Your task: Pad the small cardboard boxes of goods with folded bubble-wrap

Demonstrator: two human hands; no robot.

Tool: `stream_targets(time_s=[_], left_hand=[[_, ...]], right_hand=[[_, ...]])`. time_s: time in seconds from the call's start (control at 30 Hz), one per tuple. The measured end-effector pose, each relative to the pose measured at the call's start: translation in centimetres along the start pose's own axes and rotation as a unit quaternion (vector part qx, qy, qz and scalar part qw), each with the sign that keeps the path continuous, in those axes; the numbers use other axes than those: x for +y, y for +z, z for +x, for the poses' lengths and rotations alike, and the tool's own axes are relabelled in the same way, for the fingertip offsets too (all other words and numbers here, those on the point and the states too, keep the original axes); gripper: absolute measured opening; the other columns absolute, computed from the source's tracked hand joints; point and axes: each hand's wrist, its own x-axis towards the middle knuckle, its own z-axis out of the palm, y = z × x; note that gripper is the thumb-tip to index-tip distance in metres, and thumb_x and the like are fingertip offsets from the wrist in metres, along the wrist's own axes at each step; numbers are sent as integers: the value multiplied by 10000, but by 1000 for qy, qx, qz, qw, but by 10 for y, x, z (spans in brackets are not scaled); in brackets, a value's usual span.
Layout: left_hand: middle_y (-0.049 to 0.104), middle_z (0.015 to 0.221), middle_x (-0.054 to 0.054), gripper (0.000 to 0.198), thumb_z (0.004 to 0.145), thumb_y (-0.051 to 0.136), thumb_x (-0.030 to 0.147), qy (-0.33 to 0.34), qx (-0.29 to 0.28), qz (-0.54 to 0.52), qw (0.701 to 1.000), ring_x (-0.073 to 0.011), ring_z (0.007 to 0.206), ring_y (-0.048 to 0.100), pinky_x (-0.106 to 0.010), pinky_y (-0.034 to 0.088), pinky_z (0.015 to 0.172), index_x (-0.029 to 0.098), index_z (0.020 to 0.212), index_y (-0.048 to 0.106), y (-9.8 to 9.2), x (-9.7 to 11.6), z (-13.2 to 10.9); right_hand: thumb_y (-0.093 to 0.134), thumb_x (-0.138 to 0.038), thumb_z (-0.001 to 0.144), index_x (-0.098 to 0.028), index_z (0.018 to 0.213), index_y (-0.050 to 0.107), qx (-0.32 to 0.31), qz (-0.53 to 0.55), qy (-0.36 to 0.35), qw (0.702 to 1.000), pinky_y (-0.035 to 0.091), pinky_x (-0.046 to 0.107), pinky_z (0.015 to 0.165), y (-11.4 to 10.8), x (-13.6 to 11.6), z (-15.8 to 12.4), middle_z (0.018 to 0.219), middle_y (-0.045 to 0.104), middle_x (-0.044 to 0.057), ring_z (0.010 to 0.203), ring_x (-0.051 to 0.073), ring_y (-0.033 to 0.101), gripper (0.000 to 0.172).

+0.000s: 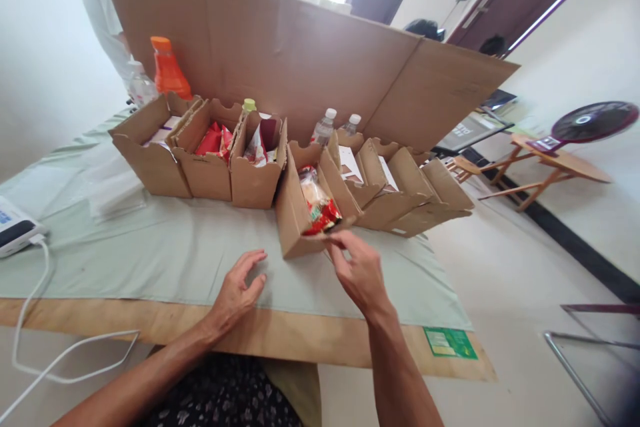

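My right hand (357, 270) pinches the front edge of a small cardboard box (295, 217), with its fingers closed on the flap. A red and clear snack packet (319, 205) stands inside that box. My left hand (239, 293) hovers over the pale green cloth (165, 247) just left of the box, fingers curled apart and holding nothing. Three more cardboard boxes (205, 160) with red packets and papers sit in a row to the left.
Further boxes (400, 193) lie to the right near the table's edge. An orange bottle (167, 70) and clear bottles (325, 125) stand before a tall cardboard wall (300, 60). A white device (15, 227) with a cable lies at far left. A person stands behind the wall.
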Motion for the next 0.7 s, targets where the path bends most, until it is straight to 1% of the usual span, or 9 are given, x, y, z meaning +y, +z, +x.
stream_targets(time_s=[0.07, 0.13, 0.2, 0.27, 0.33, 0.43, 0.5, 0.6, 0.7], left_hand=[[639, 1412, -139, 437, 896, 587, 284, -4, 29, -2, 1000, -293, 1247, 655, -473, 591, 1000, 210, 1322, 647, -6, 3, -3], [595, 1467, -142, 532, 888, 619, 294, -10, 29, -6, 1000, -295, 1268, 641, -495, 557, 1056, 219, 1412, 572, -9, 7, -5], [526, 1543, -147, 668, 869, 656, 294, -5, 4, -15, 1000, -312, 1350, 587, -520, 509, 1118, 237, 1508, 472, -7, 13, -7], [432, 1624, -155, 803, 845, 679, 287, 0, -37, -21, 999, -339, 1462, 481, -562, 431, 1188, 250, 1583, 364, 0, 19, -8], [355, 1673, -163, 885, 823, 684, 281, 0, -77, -24, 997, -361, 1539, 367, -607, 350, 1235, 245, 1618, 295, 9, 24, -7], [316, 1694, -168, 939, 804, 686, 285, 8, -118, -38, 992, -369, 1571, 298, -622, 306, 1254, 233, 1635, 253, 24, 29, -5], [342, 1681, -163, 931, 803, 681, 276, 5, -113, -54, 992, -362, 1555, 334, -602, 353, 1234, 241, 1632, 257, 32, 30, -6], [383, 1656, -150, 861, 816, 659, 261, -8, -64, -75, 995, -349, 1523, 390, -553, 450, 1175, 253, 1603, 312, 35, 26, -13], [380, 1650, -142, 801, 854, 645, 286, -2, 12, -87, 996, -337, 1513, 401, -521, 485, 1154, 256, 1587, 326, 31, 22, -23]], right_hand=[[582, -338, 950, -253, 904, 735, 35, 12, 14, 999, 545, 320, 768, -28, 9, -47, 884, 781, 38, 814, 213, 720, 181], [632, -374, 923, -256, 956, 751, 116, -4, 91, 989, 567, 351, 796, -51, 24, -91, 930, 789, 54, 853, 236, 734, 171], [672, -406, 882, -242, 1058, 753, 190, -9, 185, 964, 582, 375, 806, -68, 41, -128, 1023, 792, 84, 894, 259, 746, 254], [713, -460, 832, -224, 1120, 740, 203, 26, 243, 948, 594, 373, 759, -74, 55, -157, 1065, 790, 109, 900, 278, 753, 374], [736, -523, 798, -217, 1078, 745, 161, 85, 258, 949, 601, 367, 721, -71, 63, -178, 1027, 792, 118, 902, 296, 754, 414], [728, -575, 807, -223, 967, 762, 115, 142, 255, 950, 610, 397, 761, -56, 65, -194, 954, 790, 122, 929, 322, 748, 388], [679, -592, 854, -224, 1032, 763, 129, 168, 253, 944, 605, 445, 839, -42, 63, -198, 995, 786, 127, 990, 338, 742, 418], [538, -678, 913, -219, 1237, 701, 155, 221, 236, 933, 551, 530, 1003, -20, 61, -190, 1146, 761, 143, 1163, 359, 699, 585], [579, -757, 853, -200, 1274, 669, 94, 268, 209, 936, 528, 538, 1046, 0, 62, -155, 1209, 748, 160, 1219, 368, 673, 704]])
